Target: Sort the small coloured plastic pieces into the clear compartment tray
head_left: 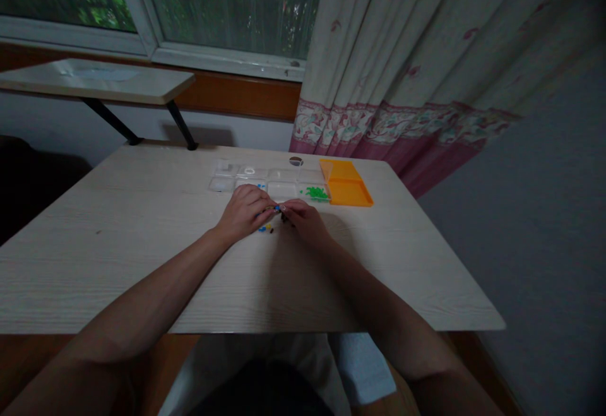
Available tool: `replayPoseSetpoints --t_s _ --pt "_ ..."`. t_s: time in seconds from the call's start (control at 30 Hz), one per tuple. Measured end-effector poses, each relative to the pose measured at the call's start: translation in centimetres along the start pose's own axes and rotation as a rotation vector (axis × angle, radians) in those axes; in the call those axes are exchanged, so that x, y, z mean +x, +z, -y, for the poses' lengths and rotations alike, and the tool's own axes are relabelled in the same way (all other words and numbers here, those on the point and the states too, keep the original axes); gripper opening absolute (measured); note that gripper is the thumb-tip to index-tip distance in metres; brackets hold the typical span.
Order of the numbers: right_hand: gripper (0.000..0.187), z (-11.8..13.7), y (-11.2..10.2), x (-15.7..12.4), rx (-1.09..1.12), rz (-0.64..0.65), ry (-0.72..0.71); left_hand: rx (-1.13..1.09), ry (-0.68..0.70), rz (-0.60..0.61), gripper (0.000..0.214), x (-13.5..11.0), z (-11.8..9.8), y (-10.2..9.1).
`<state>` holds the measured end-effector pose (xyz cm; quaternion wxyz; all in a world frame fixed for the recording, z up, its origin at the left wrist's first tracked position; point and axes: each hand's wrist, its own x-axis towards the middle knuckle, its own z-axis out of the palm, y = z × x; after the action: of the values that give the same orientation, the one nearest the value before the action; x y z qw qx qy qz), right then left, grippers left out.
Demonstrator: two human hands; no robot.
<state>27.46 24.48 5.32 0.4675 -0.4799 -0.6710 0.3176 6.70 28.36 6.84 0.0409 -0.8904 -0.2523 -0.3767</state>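
Observation:
My left hand (247,211) and my right hand (304,219) meet at the middle of the table, fingertips nearly touching. Between them is a small blue piece (277,208), pinched in the left fingers; the right fingertips press in at its side. Its exact kind is too small to make out. Several tiny blue, yellow and black pieces (265,228) lie on the table just below the left hand. Dark bits show under the right fingers, partly hidden. Behind the hands sits a clear compartment box (283,190), with green pieces (316,193) in its right front compartment and a few blue ones farther left.
An orange tray (350,192) adjoins the box's right end. A small round dark object (296,161) lies behind the box. At the back left a raised shelf (108,81) stands on black legs. A curtain (379,88) hangs behind the table (142,239) at right.

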Motion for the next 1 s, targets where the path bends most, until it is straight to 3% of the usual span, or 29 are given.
replayPoseSetpoints --t_s 0.23,0.53,0.77,1.0 --pt "0.044 0.4 -0.1 -0.1 0.001 -0.005 0.006 -0.042 -0.079 0.019 0.02 0.0 -0.1 -0.1" --pt "0.047 0.4 -1.0 -0.2 0.012 -0.084 -0.009 -0.015 -0.418 -0.272 0.018 -0.4 2.4 0.0" --pt "0.045 0.3 -0.9 -0.3 0.019 -0.084 -0.006 -0.031 -0.657 -0.39 0.018 -1.3 4.8 0.4" --pt "0.044 0.0 -1.1 -0.2 0.0 -0.093 -0.021 -0.001 -0.661 -0.375 0.017 -1.5 5.1 0.8"
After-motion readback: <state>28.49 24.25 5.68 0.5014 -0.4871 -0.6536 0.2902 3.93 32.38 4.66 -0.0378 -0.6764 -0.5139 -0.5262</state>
